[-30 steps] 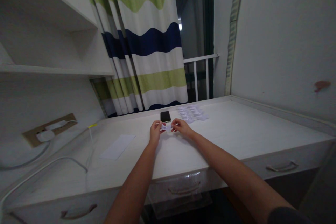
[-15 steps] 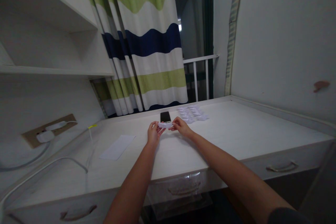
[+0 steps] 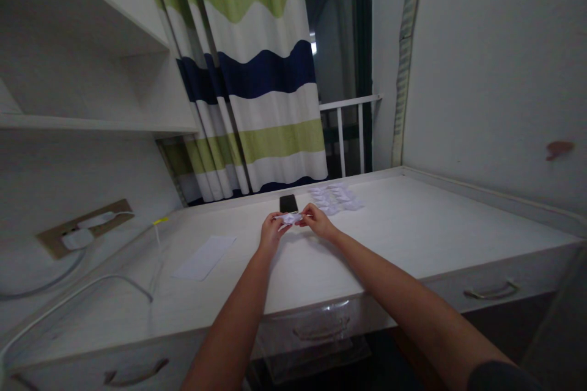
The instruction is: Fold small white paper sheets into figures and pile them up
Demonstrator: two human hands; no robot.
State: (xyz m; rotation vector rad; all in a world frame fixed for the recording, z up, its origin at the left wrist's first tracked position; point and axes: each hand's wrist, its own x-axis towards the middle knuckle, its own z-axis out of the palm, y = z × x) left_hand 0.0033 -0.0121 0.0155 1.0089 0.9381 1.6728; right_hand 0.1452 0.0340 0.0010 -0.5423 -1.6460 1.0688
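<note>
Both my hands meet over the middle of a white desk (image 3: 403,238). My left hand (image 3: 271,233) and my right hand (image 3: 318,222) each pinch one end of a small folded piece of white paper (image 3: 290,217), held just above the desk top. Right behind the paper lies a black phone (image 3: 288,203), flat on the desk. A cluster of several small white paper pieces (image 3: 334,197) lies to the right of the phone, beyond my right hand.
A white paper strip (image 3: 205,256) lies on the desk at the left. A wall socket with plugs (image 3: 85,233) and white cables (image 3: 92,284) sit at far left under shelves (image 3: 92,122). A striped curtain (image 3: 257,73) hangs behind; drawers with handles (image 3: 488,290) run along the desk front.
The small paper between my fingers has been turned and folded narrower; both hands stay in nearly the same spot, the right hand shifted slightly up.
</note>
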